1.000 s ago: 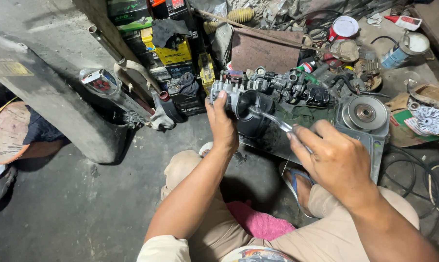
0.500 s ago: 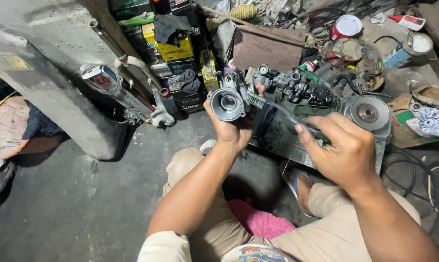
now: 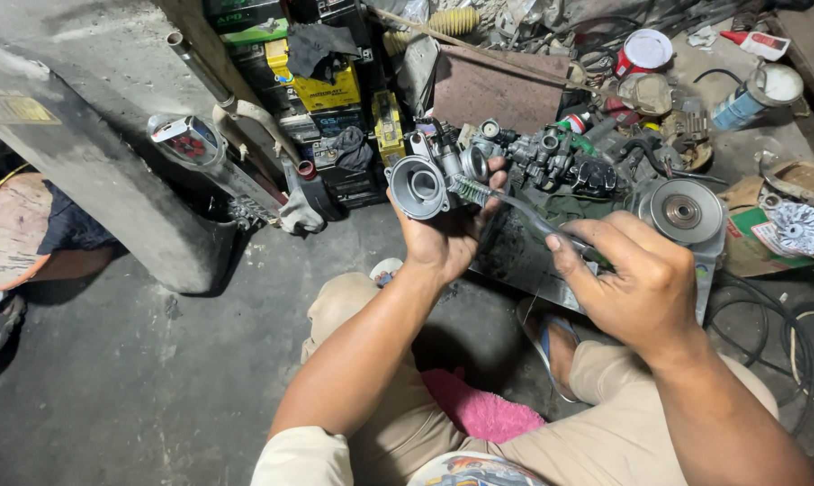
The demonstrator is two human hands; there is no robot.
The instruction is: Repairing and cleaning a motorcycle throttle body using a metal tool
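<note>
Holding carburetor (image 3: 434, 180) bore leftward, brush (image 3: 515, 209) slanting up-left

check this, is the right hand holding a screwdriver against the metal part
No, the right hand holds a small brush, its bristles against the grey metal carburetor gripped in the left hand.

— What was the carburettor (image 3: 434, 175) made of?
— Dull grey cast metal, its round mouth smoother. The brush (image 3: 475, 192) had green bristles on a thin metal shaft.
— And the surroundings?
— Rough, stained concrete floor (image 3: 137, 378); a shiny metal pulley (image 3: 686, 211) far right; fluffy pink cloth (image 3: 483, 409) nearby.
</note>
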